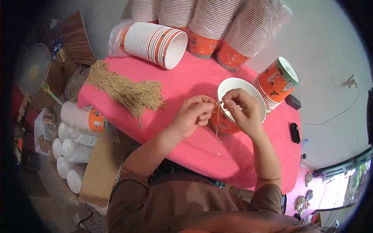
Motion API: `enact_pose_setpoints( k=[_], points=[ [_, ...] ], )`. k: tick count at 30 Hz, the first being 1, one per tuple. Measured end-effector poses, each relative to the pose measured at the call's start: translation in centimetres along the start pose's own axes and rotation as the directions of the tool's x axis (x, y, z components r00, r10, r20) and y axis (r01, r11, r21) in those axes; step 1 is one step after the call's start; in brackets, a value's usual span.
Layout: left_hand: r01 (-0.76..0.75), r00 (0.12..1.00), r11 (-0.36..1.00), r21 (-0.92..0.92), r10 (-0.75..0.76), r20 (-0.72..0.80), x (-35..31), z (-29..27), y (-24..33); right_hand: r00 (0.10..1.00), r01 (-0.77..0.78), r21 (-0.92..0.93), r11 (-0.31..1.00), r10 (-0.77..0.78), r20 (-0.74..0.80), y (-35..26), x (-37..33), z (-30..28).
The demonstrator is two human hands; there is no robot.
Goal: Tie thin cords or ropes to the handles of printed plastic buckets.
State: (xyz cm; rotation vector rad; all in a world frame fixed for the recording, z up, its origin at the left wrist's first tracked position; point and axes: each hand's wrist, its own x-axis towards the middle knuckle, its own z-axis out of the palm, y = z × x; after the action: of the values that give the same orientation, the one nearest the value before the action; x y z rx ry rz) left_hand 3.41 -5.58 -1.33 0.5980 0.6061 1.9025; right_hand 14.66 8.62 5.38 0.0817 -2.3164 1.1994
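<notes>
Both my hands meet over the near left rim of a paper bucket [231, 84], white inside with an orange printed outside, standing upright on the pink cloth. A thin tan cord [218, 124] is pinched between them, its loose end hanging down the bucket's outer side. My left hand [194, 115] has thumb and forefinger closed on the cord, the other fingers curled. My right hand [245, 110] pinches the cord from the other side, above the bucket's mouth. The exact shape of the cord between the fingertips is too small to tell.
A bundle of tan cords [124, 91] lies on the left of the pink-covered table [186, 151]. One stack of paper buckets [149, 44] rests on its side; wrapped stacks [206, 39] line the back. An upside-down stack [276, 83] stands right. A cardboard box [103, 167] holds more buckets.
</notes>
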Motion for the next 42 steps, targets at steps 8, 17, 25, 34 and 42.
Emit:
enact_pose_setpoints(
  k=[8, 17, 25, 34, 42],
  points=[
    [-0.101, 0.994, 0.984, 0.148, 0.107, -0.032, 0.3, 0.3, -0.1, 0.999, 0.031, -0.041, 0.999, -0.031, 0.009, -0.2, 0.2, -0.3],
    [-0.252, 0.952, 0.884, 0.395, 0.299, -0.062, 0.3, 0.5, -0.8, 0.996, -0.055, 0.112, 0.992, 0.047, 0.071, 0.6, 0.1, -0.7],
    [-0.391, 0.892, 0.767, 0.508, 0.453, 0.003, 0.5, 0.3, -1.5, 0.976, -0.139, 0.221, 0.965, 0.097, 0.193, 0.8, 0.3, -1.5],
    [-0.271, 0.938, 0.788, 0.553, 0.345, -0.032, -0.3, -0.2, -1.8, 0.978, -0.158, 0.247, 0.956, 0.117, 0.175, 0.6, 0.1, -1.3],
    [-0.412, 0.872, 0.573, 0.709, 0.473, 0.124, 1.0, 1.1, 1.1, 0.992, -0.068, 0.128, 0.989, 0.054, 0.116, -0.6, 0.7, -1.1]
  ],
)
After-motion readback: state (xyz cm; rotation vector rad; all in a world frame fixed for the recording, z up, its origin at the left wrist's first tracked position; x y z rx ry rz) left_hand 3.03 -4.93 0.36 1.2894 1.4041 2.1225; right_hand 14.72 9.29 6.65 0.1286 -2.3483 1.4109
